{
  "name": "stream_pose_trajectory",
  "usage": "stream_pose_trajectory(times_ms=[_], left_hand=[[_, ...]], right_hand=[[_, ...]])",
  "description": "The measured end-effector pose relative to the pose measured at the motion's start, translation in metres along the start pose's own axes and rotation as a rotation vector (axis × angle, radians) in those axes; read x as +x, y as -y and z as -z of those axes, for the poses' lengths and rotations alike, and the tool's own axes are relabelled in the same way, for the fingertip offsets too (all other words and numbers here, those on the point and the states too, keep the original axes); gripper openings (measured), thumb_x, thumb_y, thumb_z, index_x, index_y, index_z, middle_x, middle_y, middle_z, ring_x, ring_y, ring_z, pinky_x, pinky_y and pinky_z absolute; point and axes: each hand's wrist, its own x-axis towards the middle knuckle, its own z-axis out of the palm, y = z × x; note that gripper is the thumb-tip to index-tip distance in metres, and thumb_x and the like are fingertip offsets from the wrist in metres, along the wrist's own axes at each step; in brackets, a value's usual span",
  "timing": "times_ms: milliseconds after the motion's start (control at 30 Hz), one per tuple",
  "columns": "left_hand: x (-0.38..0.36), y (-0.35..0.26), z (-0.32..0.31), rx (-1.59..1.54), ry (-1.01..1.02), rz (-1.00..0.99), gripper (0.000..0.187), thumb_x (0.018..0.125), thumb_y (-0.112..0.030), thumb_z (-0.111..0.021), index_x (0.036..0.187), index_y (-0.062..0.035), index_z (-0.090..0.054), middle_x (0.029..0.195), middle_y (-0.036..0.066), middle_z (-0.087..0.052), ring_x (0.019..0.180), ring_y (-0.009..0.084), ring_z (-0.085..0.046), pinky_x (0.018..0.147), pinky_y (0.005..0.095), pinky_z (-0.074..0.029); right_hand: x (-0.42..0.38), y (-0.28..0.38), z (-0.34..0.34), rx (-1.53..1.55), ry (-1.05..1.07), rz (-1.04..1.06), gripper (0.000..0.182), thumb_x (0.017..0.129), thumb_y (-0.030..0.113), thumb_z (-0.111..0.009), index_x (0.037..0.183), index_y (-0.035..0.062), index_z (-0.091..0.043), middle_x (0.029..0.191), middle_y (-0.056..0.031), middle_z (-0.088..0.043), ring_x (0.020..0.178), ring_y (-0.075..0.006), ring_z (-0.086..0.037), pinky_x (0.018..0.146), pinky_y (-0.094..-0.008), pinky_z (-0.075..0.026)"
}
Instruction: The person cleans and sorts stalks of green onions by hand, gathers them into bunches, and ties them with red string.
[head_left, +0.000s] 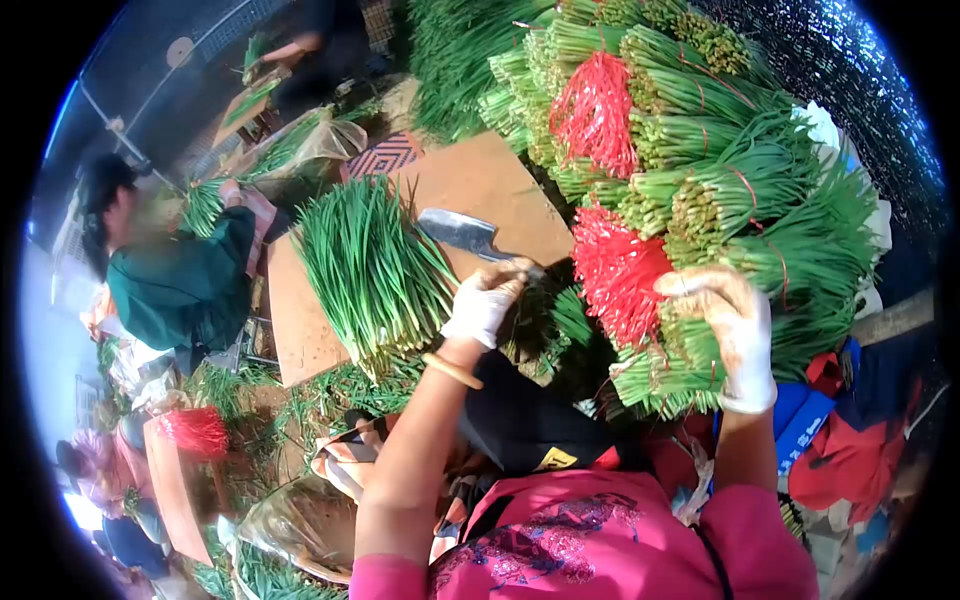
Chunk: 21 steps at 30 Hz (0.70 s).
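Observation:
My left hand (pixel 487 303), in a stained white glove, is beside the handle end of a cleaver-like knife (pixel 462 234). Its fingers are bent together, and what is in them, if anything, is hidden. The blade lies flat on a brown board (pixel 500 190). Left of it on the board is a loose spread of green garlic chives (pixel 375 265). My right hand (pixel 728 325), also gloved, has its fingers curled together at the edge of a bunch of red plastic ties (pixel 612 275). Whether a tie is pinched there I cannot make out.
Bundled chives (pixel 735 190) are piled high at the right, with a second bunch of red ties (pixel 597 112) on them. A co-worker in a green top (pixel 180 280) handles chives at the left. Another person's hand (pixel 285 55) is farther back. A plastic-lined basket (pixel 300 525) stands low left.

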Motion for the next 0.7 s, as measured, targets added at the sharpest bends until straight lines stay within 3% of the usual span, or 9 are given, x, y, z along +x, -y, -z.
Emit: stream_pose_trajectory(times_ms=[133,233,300,367,467,567,633,700], left_hand=[[0.046,0.019,-0.021,-0.047,0.001,0.161,0.014,0.082,-0.003,-0.062,0.095,0.0005,-0.064,0.089,0.005,-0.066,0.077,0.0116,-0.059,0.067,0.0235,-0.046],[0.091,0.016,-0.036,0.142,-0.12,0.183,0.014,0.08,-0.007,-0.065,0.092,-0.0006,-0.064,0.088,0.005,-0.066,0.072,0.0123,-0.057,0.062,0.0256,-0.046],[0.115,-0.003,-0.051,0.25,-0.149,0.107,0.02,0.079,-0.013,-0.068,0.098,-0.0069,-0.066,0.082,0.0,-0.063,0.064,0.0106,-0.052,0.06,0.0246,-0.045],[0.142,-0.01,-0.064,0.135,-0.127,0.076,0.022,0.08,-0.014,-0.067,0.102,-0.0082,-0.067,0.079,-0.002,-0.061,0.064,0.0086,-0.051,0.059,0.0225,-0.043],[0.178,-0.013,-0.085,-0.009,-0.192,0.061,0.024,0.082,-0.018,-0.066,0.105,-0.0103,-0.065,0.08,-0.003,-0.06,0.06,0.0081,-0.049,0.054,0.0209,-0.039],[0.209,-0.015,-0.09,-0.319,-0.168,0.22,0.021,0.083,-0.023,-0.067,0.1,-0.011,-0.063,0.082,-0.001,-0.06,0.058,0.0087,-0.049,0.049,0.0219,-0.037],[0.223,-0.02,-0.101,-0.308,-0.25,0.29,0.021,0.083,-0.029,-0.067,0.092,-0.0108,-0.062,0.082,0.0,-0.062,0.057,0.0096,-0.052,0.045,0.023,-0.036],[0.232,-0.02,-0.109,-0.335,-0.257,0.291,0.02,0.083,-0.028,-0.067,0.09,-0.0104,-0.062,0.081,0.0,-0.063,0.058,0.0099,-0.054,0.045,0.0232,-0.035]], right_hand=[[-0.013,-0.01,0.016,-0.004,-0.007,0.032,0.012,0.077,-0.008,-0.054,0.085,-0.0044,-0.063,0.088,-0.0149,-0.066,0.082,-0.0215,-0.065,0.074,-0.0305,-0.051],[-0.02,-0.027,0.017,0.054,0.104,0.023,0.009,0.078,-0.007,-0.055,0.082,-0.0048,-0.063,0.087,-0.015,-0.067,0.081,-0.022,-0.065,0.075,-0.0307,-0.051],[-0.026,-0.034,0.012,0.135,0.124,-0.1,0.011,0.079,-0.006,-0.056,0.085,-0.0034,-0.065,0.088,-0.0139,-0.067,0.081,-0.0214,-0.065,0.072,-0.0289,-0.051],[-0.026,-0.039,0.013,0.013,0.179,-0.052,0.013,0.079,-0.007,-0.056,0.087,-0.0028,-0.065,0.088,-0.0131,-0.068,0.081,-0.021,-0.065,0.072,-0.0286,-0.051],[-0.029,-0.056,0.017,0.091,0.191,-0.076,0.013,0.079,-0.006,-0.057,0.089,-0.003,-0.065,0.088,-0.013,-0.068,0.08,-0.0211,-0.065,0.072,-0.0293,-0.052],[-0.026,-0.054,0.021,0.056,0.188,-0.083,0.012,0.079,-0.006,-0.058,0.089,-0.0033,-0.065,0.087,-0.0124,-0.068,0.079,-0.0208,-0.065,0.073,-0.0294,-0.052],[-0.03,-0.063,0.025,0.01,0.196,-0.026,0.011,0.08,-0.005,-0.058,0.088,-0.0034,-0.065,0.087,-0.0117,-0.068,0.079,-0.02,-0.065,0.072,-0.0291,-0.052],[-0.033,-0.063,0.027,0.014,0.182,-0.117,0.01,0.08,-0.003,-0.059,0.087,-0.003,-0.066,0.087,-0.0106,-0.069,0.078,-0.0186,-0.065,0.072,-0.0284,-0.052]])
